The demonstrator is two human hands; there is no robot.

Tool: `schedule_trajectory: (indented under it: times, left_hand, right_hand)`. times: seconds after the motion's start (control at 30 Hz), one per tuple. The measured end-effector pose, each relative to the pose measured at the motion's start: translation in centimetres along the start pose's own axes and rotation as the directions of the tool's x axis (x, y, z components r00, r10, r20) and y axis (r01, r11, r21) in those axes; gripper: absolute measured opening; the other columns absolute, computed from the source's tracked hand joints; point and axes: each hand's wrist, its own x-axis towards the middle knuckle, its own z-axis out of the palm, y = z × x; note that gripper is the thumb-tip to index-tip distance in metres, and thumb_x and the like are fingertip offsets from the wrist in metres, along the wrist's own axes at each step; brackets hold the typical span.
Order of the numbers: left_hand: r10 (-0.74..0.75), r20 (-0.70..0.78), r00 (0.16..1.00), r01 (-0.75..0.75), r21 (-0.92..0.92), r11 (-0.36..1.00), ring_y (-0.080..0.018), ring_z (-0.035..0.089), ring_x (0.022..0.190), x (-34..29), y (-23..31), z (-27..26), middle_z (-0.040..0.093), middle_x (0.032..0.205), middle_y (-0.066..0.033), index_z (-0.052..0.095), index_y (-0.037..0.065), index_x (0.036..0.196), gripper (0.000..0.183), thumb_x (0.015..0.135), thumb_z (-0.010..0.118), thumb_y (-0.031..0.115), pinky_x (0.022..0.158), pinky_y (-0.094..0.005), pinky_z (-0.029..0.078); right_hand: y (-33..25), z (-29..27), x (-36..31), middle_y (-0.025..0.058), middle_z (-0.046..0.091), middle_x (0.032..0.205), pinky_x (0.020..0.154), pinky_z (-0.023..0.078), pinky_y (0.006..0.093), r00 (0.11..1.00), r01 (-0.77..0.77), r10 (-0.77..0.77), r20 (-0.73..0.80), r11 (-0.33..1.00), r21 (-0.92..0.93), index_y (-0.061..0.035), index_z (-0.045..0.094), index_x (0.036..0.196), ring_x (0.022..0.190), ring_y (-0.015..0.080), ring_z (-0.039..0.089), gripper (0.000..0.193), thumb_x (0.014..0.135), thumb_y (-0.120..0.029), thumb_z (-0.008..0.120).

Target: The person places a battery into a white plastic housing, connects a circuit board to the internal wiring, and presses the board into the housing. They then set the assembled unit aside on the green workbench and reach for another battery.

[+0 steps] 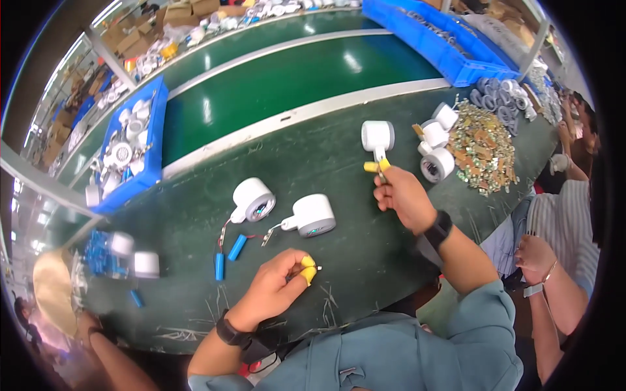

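Observation:
My left hand [277, 287] is closed over the near part of the bench, thumb and forefinger in yellow finger covers pinched together. A tiny pale tip shows between them; its kind is too small to tell. Farther right, my right hand [407, 199], also with yellow finger covers, is closed at the short stem of a white round-headed device [377, 135]. Between my hands and to the left lie two similar white housings, one [253, 199] beside the other [314, 214], wires trailing from their stems. Near those wires rest two blue cylindrical cells, one upright in view [219, 266], one slanted [237, 247].
A pile of small circuit boards [486, 146] sits at the right, beside more white housings [437, 164] and grey rings [499, 98]. Blue crates stand at left [156, 130] and far right [456, 65]. A green conveyor belt [280, 85] runs behind. Other people work on both sides.

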Motion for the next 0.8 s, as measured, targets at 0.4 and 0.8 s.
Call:
schedule_trajectory:
  times: [0.4, 0.8]
  left_hand:
    - [0.244, -0.055, 0.968, -0.224, 0.249, 0.942, -0.0124, 0.056, 0.066, -0.1, 0.5, 0.6, 0.059, 0.087, -0.0066, 0.061, 0.0, 0.103, 0.028, 0.076, 0.065, -0.006, 0.057, -0.0248, 0.046]
    - [0.329, -0.072, 0.942, -0.27, 0.422, 0.866, -0.0251, 0.061, 0.063, 0.9, 0.0, 1.0, 0.057, 0.085, -0.0105, 0.057, 0.001, 0.104, 0.029, 0.077, 0.067, 0.001, 0.056, -0.0337, 0.05]
  right_hand:
    - [2.6, 3.6, -9.1, 0.007, 0.066, 0.089, 0.055, 0.051, 0.0218, 0.886, -0.25, 0.306, 0.349, 0.948, -0.198, -0.0017, 0.058, 0.107, 0.068, 0.0107, 0.065, 0.023, 0.104, -0.022, 0.047]
    - [4.9, 4.7, -8.1, 0.0057, 0.062, 0.097, 0.064, 0.053, 0.0244, 0.804, -0.23, 0.237, 0.546, 0.97, -0.083, -0.0038, 0.053, 0.113, 0.076, 0.0118, 0.064, 0.017, 0.105, -0.016, 0.044]
